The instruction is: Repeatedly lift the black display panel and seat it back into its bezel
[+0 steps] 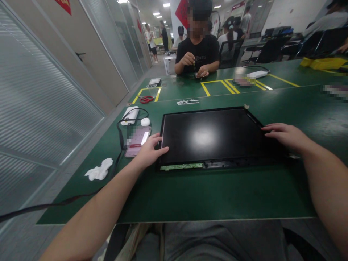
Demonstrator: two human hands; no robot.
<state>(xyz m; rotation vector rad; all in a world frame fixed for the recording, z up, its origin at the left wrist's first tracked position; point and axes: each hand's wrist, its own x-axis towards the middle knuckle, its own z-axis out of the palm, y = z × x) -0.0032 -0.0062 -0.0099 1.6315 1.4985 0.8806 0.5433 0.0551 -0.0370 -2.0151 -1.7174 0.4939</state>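
A black flat display panel (187, 141) lies face up on the green table in front of me, its dark screen reflecting a bright patch of light. Along its near edge runs a narrow green circuit board (181, 166). My left hand (150, 149) grips the panel's left edge, thumb on the front border and fingers at the side. At the opposite edge, my right hand (285, 136) holds the frame with its fingers on the border; its thumb is hidden. Small pale tabs show at the panel's right corners.
Left of the panel are a phone (138, 141), a white round case (145, 121), a white box (129, 116) with a black cable, and crumpled tissue (100, 170). Farther back lie red-handled scissors (146, 99) and white strips (188, 102). A person (198, 54) works across the table (217, 197).
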